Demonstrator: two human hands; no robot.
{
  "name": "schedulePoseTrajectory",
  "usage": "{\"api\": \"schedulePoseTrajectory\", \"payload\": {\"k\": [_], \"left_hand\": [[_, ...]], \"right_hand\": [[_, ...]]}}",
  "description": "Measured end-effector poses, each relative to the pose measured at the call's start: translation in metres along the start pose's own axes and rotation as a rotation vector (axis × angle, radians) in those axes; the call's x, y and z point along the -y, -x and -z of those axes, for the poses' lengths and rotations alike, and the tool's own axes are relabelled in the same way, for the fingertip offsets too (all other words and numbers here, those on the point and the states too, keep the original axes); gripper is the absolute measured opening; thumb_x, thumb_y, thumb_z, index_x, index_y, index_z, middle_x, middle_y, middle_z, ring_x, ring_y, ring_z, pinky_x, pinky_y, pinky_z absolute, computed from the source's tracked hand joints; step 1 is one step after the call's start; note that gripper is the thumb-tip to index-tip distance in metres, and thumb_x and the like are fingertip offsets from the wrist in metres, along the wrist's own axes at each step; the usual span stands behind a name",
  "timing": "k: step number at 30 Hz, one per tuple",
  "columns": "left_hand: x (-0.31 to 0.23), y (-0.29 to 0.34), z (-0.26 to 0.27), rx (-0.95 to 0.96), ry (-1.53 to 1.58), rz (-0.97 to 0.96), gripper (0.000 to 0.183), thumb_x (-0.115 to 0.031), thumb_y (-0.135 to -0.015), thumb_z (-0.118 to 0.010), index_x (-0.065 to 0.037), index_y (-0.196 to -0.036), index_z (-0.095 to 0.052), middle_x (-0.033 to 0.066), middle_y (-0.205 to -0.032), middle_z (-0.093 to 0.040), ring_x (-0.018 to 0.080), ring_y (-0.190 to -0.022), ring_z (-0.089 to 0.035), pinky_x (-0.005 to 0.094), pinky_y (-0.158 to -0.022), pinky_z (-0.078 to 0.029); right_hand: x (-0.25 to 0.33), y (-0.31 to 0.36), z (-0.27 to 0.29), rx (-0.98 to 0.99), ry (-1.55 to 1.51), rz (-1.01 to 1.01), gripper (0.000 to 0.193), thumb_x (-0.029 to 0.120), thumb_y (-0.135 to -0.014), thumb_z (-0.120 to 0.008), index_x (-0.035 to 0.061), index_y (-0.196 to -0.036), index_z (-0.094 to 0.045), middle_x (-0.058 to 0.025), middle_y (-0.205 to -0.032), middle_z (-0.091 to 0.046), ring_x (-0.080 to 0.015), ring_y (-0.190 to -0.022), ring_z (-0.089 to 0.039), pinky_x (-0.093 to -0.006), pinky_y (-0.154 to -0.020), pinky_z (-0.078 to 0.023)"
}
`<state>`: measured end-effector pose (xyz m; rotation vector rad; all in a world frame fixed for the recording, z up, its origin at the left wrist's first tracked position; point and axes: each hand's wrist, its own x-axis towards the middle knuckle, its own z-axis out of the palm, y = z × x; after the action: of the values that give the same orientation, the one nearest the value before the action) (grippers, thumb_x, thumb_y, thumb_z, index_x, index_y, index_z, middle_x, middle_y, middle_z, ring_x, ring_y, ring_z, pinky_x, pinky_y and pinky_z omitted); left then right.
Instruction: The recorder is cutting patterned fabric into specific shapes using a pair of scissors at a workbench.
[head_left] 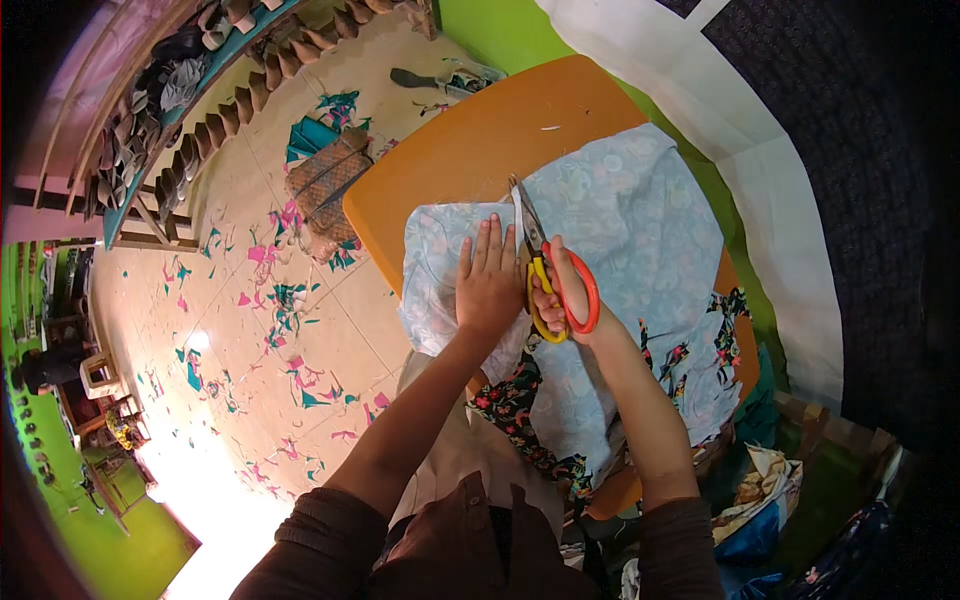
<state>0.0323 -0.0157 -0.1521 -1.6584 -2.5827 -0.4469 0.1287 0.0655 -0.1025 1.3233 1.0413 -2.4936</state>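
A pale blue fabric is spread over an orange table, its dark floral side showing where the near edges fold over. My left hand lies flat on the left part of the cloth, fingers stretched out and pointing away from me. Just beside it, my right hand grips scissors with one red and one yellow handle loop. Their metal blades point toward the far edge of the cloth, slightly apart, with a strip of fabric at the left blade. A narrow gap parts the cloth near the tips.
Teal and pink fabric scraps litter the tiled floor at left. A brown woven bag stands by the table's left side. Shoe forms line a teal shelf at far left. Bundled cloth and bags lie at lower right.
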Motion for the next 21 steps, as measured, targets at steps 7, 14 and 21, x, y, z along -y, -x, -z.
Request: {"api": "schedulePoseTrajectory", "payload": {"k": [7, 14, 21], "left_hand": [[0.002, 0.004, 0.002, 0.012, 0.052, 0.012, 0.043, -0.024, -0.081, -0.04, -0.004, -0.119, -0.039, 0.0132, -0.129, -0.03, 0.021, -0.12, -0.027, 0.0364, -0.098, -0.018], [0.001, 0.008, 0.003, 0.018, 0.019, -0.01, 0.042, -0.024, -0.081, -0.04, -0.005, -0.118, -0.039, 0.0135, -0.129, -0.03, 0.0209, -0.12, -0.028, 0.0365, -0.098, -0.019], [-0.002, 0.017, 0.005, 0.005, 0.017, -0.038, 0.041, -0.025, -0.081, -0.04, -0.005, -0.117, -0.041, 0.0135, -0.127, -0.032, 0.0209, -0.118, -0.03, 0.0365, -0.097, -0.02]], "right_hand": [[0.0, -0.001, 0.0, -0.002, -0.024, -0.019, 0.06, 0.072, -0.068, -0.031, 0.012, -0.067, -0.034, 0.0059, -0.045, -0.025, -0.0036, -0.031, -0.019, -0.0174, -0.029, -0.017], [0.004, 0.002, -0.001, 0.003, -0.098, -0.038, 0.057, 0.069, -0.07, -0.036, 0.0121, -0.066, -0.035, 0.0061, -0.044, -0.026, -0.0039, -0.03, -0.021, -0.0167, -0.029, -0.017], [0.012, 0.004, 0.002, 0.056, -0.14, -0.016, 0.056, 0.067, -0.073, -0.031, 0.0114, -0.069, -0.038, 0.0056, -0.047, -0.029, -0.0033, -0.03, -0.023, -0.0161, -0.029, -0.018]]}}
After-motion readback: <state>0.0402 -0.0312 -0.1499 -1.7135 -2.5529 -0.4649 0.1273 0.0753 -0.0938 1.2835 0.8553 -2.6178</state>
